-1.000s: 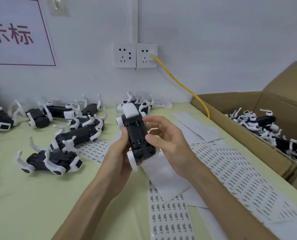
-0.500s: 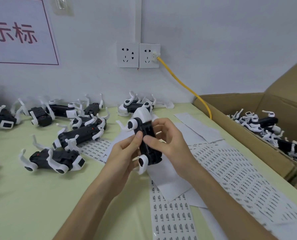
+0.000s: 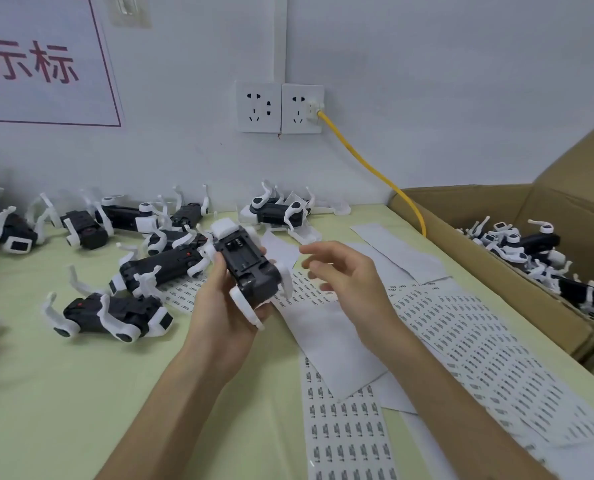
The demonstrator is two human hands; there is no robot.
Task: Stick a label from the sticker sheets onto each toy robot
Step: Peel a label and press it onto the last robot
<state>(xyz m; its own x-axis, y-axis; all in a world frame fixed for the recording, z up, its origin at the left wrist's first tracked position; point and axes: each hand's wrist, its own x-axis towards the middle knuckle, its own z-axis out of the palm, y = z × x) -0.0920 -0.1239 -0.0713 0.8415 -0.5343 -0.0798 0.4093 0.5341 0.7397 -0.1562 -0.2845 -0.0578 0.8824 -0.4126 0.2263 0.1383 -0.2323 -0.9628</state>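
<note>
**A:** Entry one: robot (image 3: 250, 271); location and hold?

**B:** Above the table (image 3: 63, 393), lifted clear of it; left hand (image 3: 219, 310) grips it from the left and below, fingers curled round the body; black underside faces up; white head end far and left, tail end near and right, so the long axis slants away from the person.

**A:** Entry two: right hand (image 3: 344, 278)?

**B:** Just right of the robot, apart from it; fingers loose and spread, blurred; holds nothing I can make out; whether a label clings to a fingertip I cannot tell.

**A:** Entry three: sheets (image 3: 468, 341)?

**B:** Flat on the table, several overlapping; below and to the right of the right hand, so that hand is the nearer one and the free one.

**A:** The relation that counts?

**B:** Robot lies left of the right hand, sheets right of it; the hand sits between the two. My judgement, if its fingertips are bare: it reaches down and right to peel a label, then crosses back left onto the upturned underside, along the slanting axis; the left hand need only present that face.
</note>
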